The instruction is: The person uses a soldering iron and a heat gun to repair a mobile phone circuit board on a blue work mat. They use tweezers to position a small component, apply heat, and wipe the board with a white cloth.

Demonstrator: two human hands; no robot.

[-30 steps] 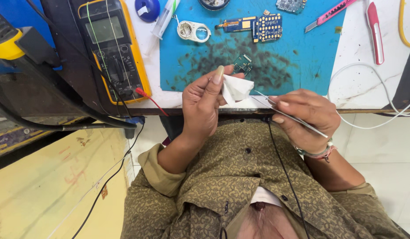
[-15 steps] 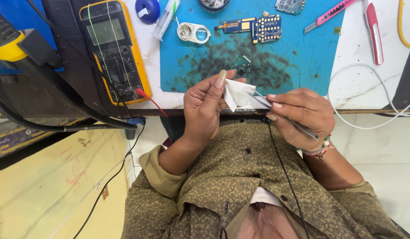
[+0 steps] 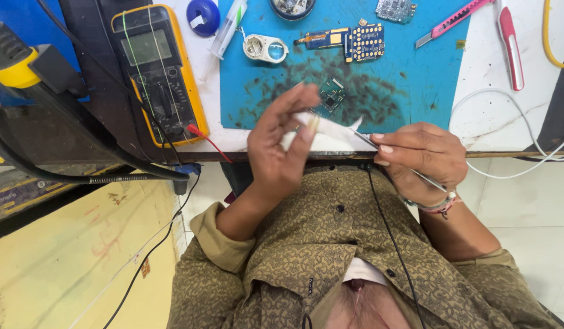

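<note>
Two hands meet at the near edge of the white bench (image 3: 513, 131), above a lap in a brown patterned shirt. We see the left hand (image 3: 280, 152) raised with its palm turned toward the camera, fingers loosely curled, thumb and forefinger pinching one end of a small white scrap of tissue (image 3: 330, 127). The tissue stretches rightward toward the right hand (image 3: 419, 159), which is closed in a pinch around a thin pair of metal tweezers (image 3: 391, 155); the tweezers' tips touch the tissue's right end, and their tail runs back past the wrist, where we see a bangle.

Just beyond the tissue, on the stained teal work mat (image 3: 434, 91), lies a small dark green circuit board (image 3: 331, 95), apart from both hands. Farther off on the mat sit a blue and gold keypad circuit board (image 3: 349, 42) and a white oval part with a round metal centre (image 3: 265, 47). A clear syringe with a green plunger (image 3: 228, 27) lies across the mat's left edge, a blue round cap (image 3: 203, 16) beside it. Far left stands a yellow-cased multimeter (image 3: 159, 70) with a red probe lead (image 3: 210, 141) trailing toward us. At the far right, we make out a pink utility knife (image 3: 455, 21), a red and white pen-shaped tool (image 3: 511, 39), and a white cable (image 3: 501, 140) looping over the bench edge.
</note>
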